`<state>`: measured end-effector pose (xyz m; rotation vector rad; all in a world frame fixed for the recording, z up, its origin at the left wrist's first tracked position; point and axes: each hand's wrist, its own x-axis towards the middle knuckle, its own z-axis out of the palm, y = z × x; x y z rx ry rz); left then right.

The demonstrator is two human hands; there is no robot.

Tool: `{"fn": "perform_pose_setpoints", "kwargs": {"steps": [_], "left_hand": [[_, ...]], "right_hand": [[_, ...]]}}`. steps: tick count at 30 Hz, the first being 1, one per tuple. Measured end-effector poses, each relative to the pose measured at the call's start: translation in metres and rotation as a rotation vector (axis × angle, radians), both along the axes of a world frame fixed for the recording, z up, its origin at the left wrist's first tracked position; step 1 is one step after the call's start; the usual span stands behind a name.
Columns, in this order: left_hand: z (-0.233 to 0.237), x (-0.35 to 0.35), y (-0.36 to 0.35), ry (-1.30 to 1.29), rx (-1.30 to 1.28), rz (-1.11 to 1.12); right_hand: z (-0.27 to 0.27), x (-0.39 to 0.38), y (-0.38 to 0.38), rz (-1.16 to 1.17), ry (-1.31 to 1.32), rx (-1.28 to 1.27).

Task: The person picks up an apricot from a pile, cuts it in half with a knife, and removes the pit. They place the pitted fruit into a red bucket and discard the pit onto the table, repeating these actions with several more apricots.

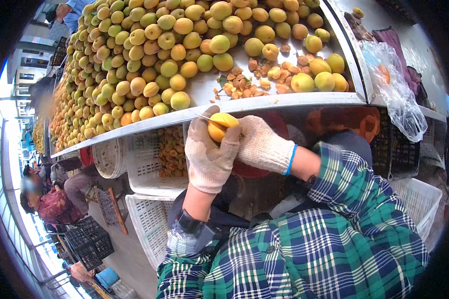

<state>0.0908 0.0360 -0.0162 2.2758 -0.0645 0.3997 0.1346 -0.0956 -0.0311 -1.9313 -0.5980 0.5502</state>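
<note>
as left fingers (pixel 229 141) clamp one split fruit (pixel 220 127), right fingers (pixel 248 128) unclear in grip, one blade (pixel 203 117)

Clear plastic bag (pixel 401 97), co-worker in maroon (pixel 57 205), black openwork crates (pixel 89 240)

Holding gloved left grip (pixel 210 155) and gloved right grip (pixel 264 140) together before the torso (pixel 294 249), curling left thumb (pixel 230 141) and fingers (pixel 198 131) into a pinch, angling both forearms (pixel 306 163) toward each other.
</note>
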Motion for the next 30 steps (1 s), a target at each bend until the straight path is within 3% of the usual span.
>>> {"fn": "perform_pose_setpoints", "kwargs": {"steps": [4,10,12,14,16,17,18,20,21,24,25,29,30], "left_hand": [[-0.006,0.000,-0.001,-0.057,-0.099,0.007],[-0.008,0.007,0.000,-0.076,-0.128,-0.017],[-0.004,0.011,0.001,0.000,-0.232,0.043],[-0.004,0.015,0.008,-0.034,-0.171,0.083],[-0.005,0.016,0.021,0.032,-0.269,0.196],[0.002,0.017,0.026,0.121,-0.434,0.222],[0.008,0.017,0.032,0.150,-0.287,0.248],[0.015,0.014,0.030,0.044,-0.148,0.184],[0.015,0.013,0.030,0.046,-0.152,0.186],[0.014,0.011,0.022,-0.090,0.196,-0.141],[0.015,0.009,0.017,-0.073,0.203,-0.161],[0.023,0.005,0.012,-0.068,0.220,-0.191],[0.022,0.004,0.012,-0.066,0.223,-0.186]], "right_hand": [[0.011,-0.004,0.004,-0.018,0.215,-0.032],[-0.014,-0.009,0.014,-0.199,0.320,0.232],[-0.006,0.005,0.013,-0.164,-0.014,0.010],[-0.001,0.012,0.006,-0.107,-0.056,-0.044],[0.023,0.012,-0.017,-0.069,-0.123,-0.203],[0.014,0.013,-0.026,-0.085,-0.218,-0.050],[0.007,0.014,-0.031,-0.095,-0.308,0.105],[0.062,0.018,-0.045,-0.216,0.505,0.131],[0.054,0.021,-0.045,-0.264,0.563,0.354],[0.043,0.024,-0.034,-0.253,0.620,0.381],[0.044,0.025,-0.037,-0.159,0.728,0.276],[0.043,0.019,-0.031,-0.080,0.789,0.277],[0.038,0.017,-0.032,-0.083,0.874,0.407]]}}
